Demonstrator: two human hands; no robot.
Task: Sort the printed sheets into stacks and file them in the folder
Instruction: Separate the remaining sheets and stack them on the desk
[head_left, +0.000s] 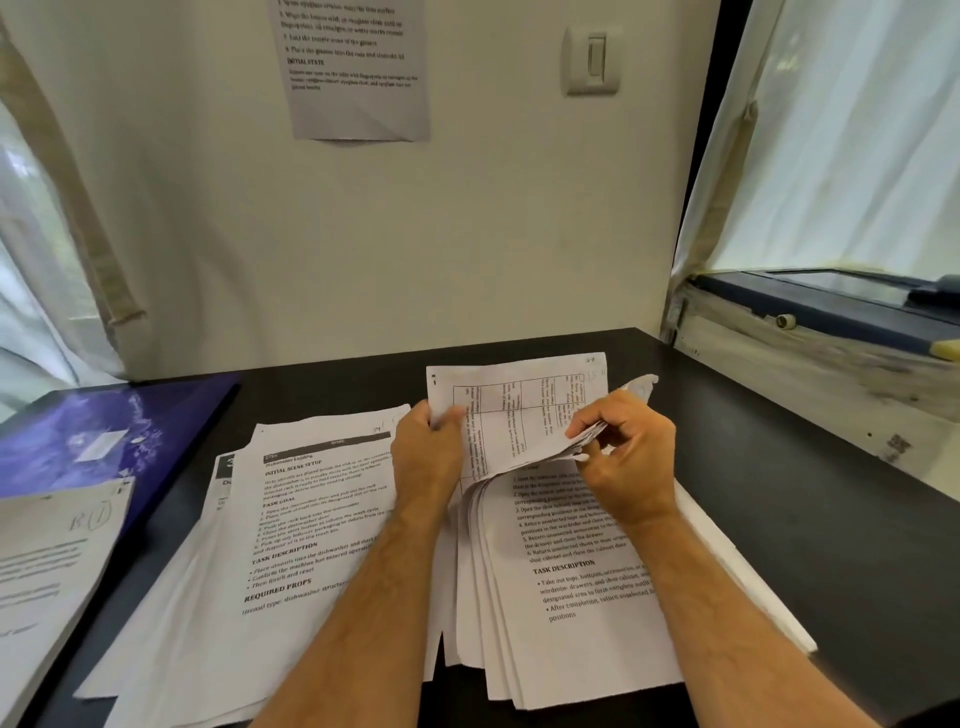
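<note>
The person's left hand (428, 447) grips the near-left edge of a lifted white printed sheet with a ruled table on it (519, 410), thumb on the printed face and fingers curled behind. The right hand (628, 457) pinches the turned-up corners of several sheets between thumb and fingertips, just right of the raised page. Directly below both hands lies the fanned stack of white printed sheets (571, 597) they are leafing through, its long axis running from the person's body away toward the wall.

To the left of the left hand, touching its wrist side, lies a second loose pile of printed sheets headed with a dark title bar (311, 519). Farther left still, well apart from both hands, the glossy purple folder (104, 431) lies flat on the black tabletop (779, 493), with another white sheet marked in pencil (57, 561) overlapping its near edge.

The lifted sheet probably has to travel leftward, so the left hand is the nearer carrier.
</note>
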